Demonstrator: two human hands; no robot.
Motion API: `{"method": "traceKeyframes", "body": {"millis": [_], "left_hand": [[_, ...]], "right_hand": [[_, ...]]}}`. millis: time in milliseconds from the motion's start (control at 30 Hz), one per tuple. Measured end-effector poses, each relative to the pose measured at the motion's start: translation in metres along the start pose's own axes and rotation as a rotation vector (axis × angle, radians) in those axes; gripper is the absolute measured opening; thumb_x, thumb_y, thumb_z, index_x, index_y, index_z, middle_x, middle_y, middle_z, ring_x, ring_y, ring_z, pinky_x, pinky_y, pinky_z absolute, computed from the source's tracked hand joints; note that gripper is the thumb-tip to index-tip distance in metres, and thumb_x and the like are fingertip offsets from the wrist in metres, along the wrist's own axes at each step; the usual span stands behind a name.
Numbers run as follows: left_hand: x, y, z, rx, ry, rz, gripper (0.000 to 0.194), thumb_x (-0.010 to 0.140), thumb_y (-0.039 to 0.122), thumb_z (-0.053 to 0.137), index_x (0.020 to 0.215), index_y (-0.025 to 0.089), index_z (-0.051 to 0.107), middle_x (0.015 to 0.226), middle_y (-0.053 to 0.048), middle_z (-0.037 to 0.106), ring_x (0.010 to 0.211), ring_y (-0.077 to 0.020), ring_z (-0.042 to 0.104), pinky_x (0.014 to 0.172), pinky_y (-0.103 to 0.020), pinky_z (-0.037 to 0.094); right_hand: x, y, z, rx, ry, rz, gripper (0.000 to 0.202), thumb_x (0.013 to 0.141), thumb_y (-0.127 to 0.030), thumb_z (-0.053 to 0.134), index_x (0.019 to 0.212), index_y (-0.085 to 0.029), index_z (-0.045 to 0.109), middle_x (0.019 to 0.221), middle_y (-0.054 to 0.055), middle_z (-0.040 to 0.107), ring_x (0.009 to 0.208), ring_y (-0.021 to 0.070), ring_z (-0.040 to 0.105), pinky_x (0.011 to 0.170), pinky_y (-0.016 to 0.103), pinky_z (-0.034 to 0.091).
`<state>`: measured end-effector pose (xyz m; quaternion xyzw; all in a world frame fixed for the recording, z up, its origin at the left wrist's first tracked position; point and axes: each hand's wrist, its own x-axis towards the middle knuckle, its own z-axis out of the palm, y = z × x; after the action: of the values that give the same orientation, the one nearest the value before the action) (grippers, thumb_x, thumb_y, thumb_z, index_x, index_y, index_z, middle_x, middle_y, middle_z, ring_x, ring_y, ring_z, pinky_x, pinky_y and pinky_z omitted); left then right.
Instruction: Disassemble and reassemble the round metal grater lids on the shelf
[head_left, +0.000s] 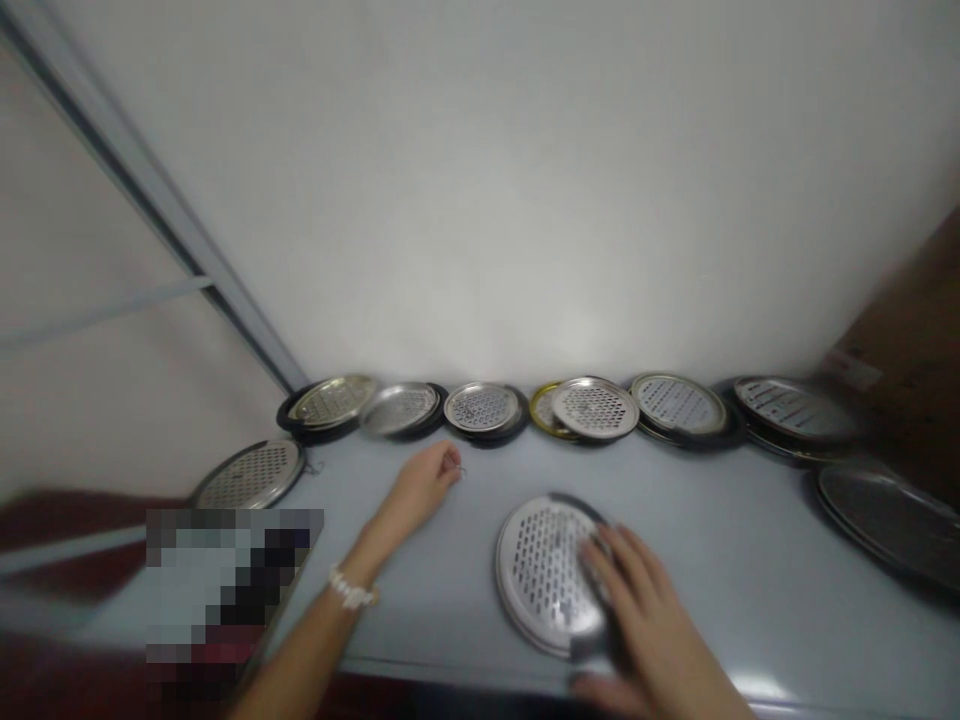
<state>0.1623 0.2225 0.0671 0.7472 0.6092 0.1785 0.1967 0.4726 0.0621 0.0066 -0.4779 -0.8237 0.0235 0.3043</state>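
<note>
On the table [465, 590], apart from the wall-side disc stacks [596, 408], my right hand [649, 605] spreads wide over a perforated disc [536, 570] — my left hand [424, 480] narrows at thin wire [462, 471], hold unclear.

One pale beaded bracelet, chunky whitish beads with a small gold-toned piece, worn at left wrist [356, 588]; both forearms sleeveless; hands ungloved.

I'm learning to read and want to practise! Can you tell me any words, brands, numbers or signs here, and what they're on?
No text can be read.
Pale patch on the brown surface at the right: too blurred to tell if it's a label.
Holey metal disc by the right hand: no readable letters.
</note>
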Motion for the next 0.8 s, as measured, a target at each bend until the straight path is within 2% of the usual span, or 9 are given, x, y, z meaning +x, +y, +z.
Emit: {"method": "traceKeyframes", "body": {"millis": [67, 167, 233, 333, 467, 600, 700, 800], "left_hand": [[0.004, 0.000, 0.000, 0.023, -0.019, 0.009, 0.018, 0.084, 0.019, 0.058, 0.101, 0.016, 0.062, 0.080, -0.002, 0.067, 0.076, -0.0185, 0.061, 0.072, -0.028, 0.040], [0.014, -0.002, -0.004, 0.062, -0.126, 0.013, 0.015, 0.083, 0.021, 0.060, 0.096, 0.016, 0.066, 0.077, -0.002, 0.067, 0.072, -0.0185, 0.060, 0.068, -0.027, 0.039], [0.020, -0.005, -0.007, 0.089, -0.203, 0.019, 0.011, 0.083, 0.022, 0.060, 0.089, 0.016, 0.067, 0.075, -0.003, 0.068, 0.070, -0.0185, 0.060, 0.065, -0.027, 0.038], [0.026, -0.007, -0.010, 0.144, -0.258, 0.042, 0.009, 0.082, 0.017, 0.058, 0.082, 0.016, 0.068, 0.076, -0.004, 0.070, 0.070, -0.0185, 0.060, 0.065, -0.027, 0.039], [0.021, -0.001, -0.006, 0.187, -0.221, 0.049, 0.012, 0.084, 0.013, 0.055, 0.079, 0.015, 0.065, 0.081, -0.009, 0.071, 0.075, -0.0207, 0.061, 0.070, -0.029, 0.040], [0.008, 0.007, 0.002, 0.231, -0.151, 0.040, 0.016, 0.090, 0.011, 0.046, 0.084, 0.014, 0.061, 0.090, -0.015, 0.069, 0.083, -0.0237, 0.062, 0.077, -0.033, 0.041], [0.001, 0.009, 0.007, 0.204, -0.118, 0.035, 0.015, 0.091, 0.013, 0.044, 0.087, 0.016, 0.058, 0.092, -0.012, 0.069, 0.087, -0.0229, 0.062, 0.081, -0.033, 0.042], [-0.003, 0.015, 0.014, 0.034, -0.098, 0.046, 0.014, 0.094, 0.021, 0.043, 0.088, 0.018, 0.055, 0.090, -0.009, 0.068, 0.084, -0.0211, 0.062, 0.078, -0.031, 0.044]], "right_hand": [[0.007, -0.004, 0.001, 0.000, -0.005, -0.006, 0.117, 0.053, -0.055, 0.092, 0.152, -0.021, 0.040, 0.151, 0.021, 0.044, 0.141, 0.0507, 0.033, 0.103, 0.064, 0.047], [0.014, -0.007, 0.003, 0.001, -0.006, 0.003, 0.115, 0.046, -0.055, 0.094, 0.144, -0.018, 0.047, 0.149, 0.023, 0.045, 0.140, 0.0514, 0.034, 0.104, 0.065, 0.047], [0.016, -0.006, 0.004, 0.017, -0.012, 0.006, 0.110, 0.046, -0.055, 0.094, 0.139, -0.016, 0.050, 0.148, 0.024, 0.046, 0.139, 0.0494, 0.038, 0.104, 0.063, 0.048], [0.014, -0.003, 0.003, 0.028, -0.016, -0.020, 0.097, 0.050, -0.056, 0.093, 0.131, -0.016, 0.055, 0.143, 0.024, 0.052, 0.137, 0.0471, 0.042, 0.104, 0.062, 0.049], [0.014, -0.002, -0.005, 0.005, 0.000, -0.072, 0.081, 0.061, -0.058, 0.088, 0.126, -0.018, 0.059, 0.136, 0.020, 0.060, 0.137, 0.0441, 0.046, 0.103, 0.057, 0.052], [0.024, -0.004, -0.020, 0.009, 0.091, -0.146, 0.053, 0.079, -0.051, 0.078, 0.121, -0.022, 0.062, 0.123, 0.016, 0.069, 0.122, 0.0353, 0.061, 0.101, 0.052, 0.053], [0.041, -0.003, -0.025, 0.022, 0.164, -0.152, 0.038, 0.086, -0.045, 0.074, 0.114, -0.021, 0.063, 0.112, 0.013, 0.073, 0.106, 0.0294, 0.068, 0.095, 0.047, 0.055], [0.061, 0.002, -0.022, 0.051, 0.193, -0.111, 0.030, 0.090, -0.042, 0.069, 0.109, -0.021, 0.063, 0.104, 0.011, 0.073, 0.098, 0.0260, 0.069, 0.088, 0.041, 0.056]]}}
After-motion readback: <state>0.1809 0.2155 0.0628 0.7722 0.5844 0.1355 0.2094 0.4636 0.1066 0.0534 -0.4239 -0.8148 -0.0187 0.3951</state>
